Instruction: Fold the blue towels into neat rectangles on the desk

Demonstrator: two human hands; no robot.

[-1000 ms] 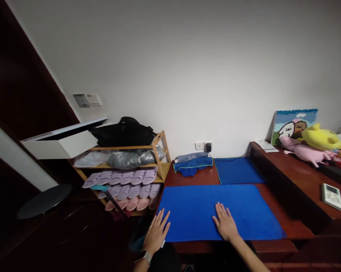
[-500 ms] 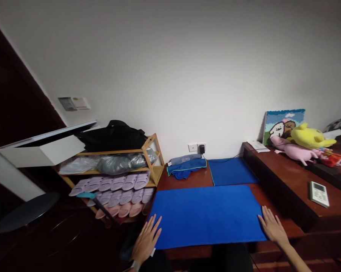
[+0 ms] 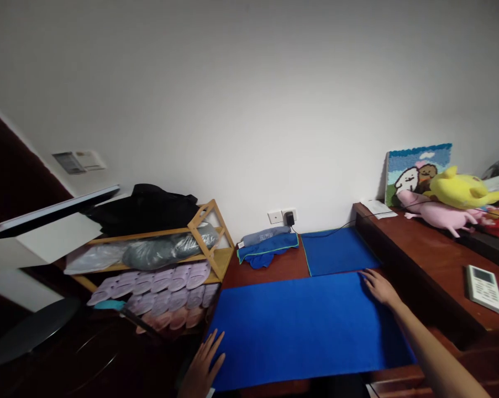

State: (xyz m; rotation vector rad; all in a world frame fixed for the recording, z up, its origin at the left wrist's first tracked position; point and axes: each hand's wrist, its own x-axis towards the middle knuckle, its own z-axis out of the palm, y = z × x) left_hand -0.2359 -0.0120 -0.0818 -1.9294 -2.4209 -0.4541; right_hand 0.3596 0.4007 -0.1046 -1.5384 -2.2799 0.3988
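Note:
A blue towel lies spread flat over the front of the reddish-brown table. My left hand rests at the towel's near left edge, its fingers apart and outstretched. At the far right corner of the towel is my right hand, fingers stretched out and touching the cloth, with nothing held. Behind the spread towel, near the wall, lies a second flat blue cloth with a green edge. Left of that is a crumpled blue cloth, with a grey-blue rolled cloth on top.
A wooden rack with several pairs of slippers and a black bag stands left. On the raised right surface are plush toys, a white remote and a picture. A black plug is in the wall.
My right hand has moved from the towel's near right edge up to its far right corner. My left hand stays at the left edge. The camera view has shifted slightly.

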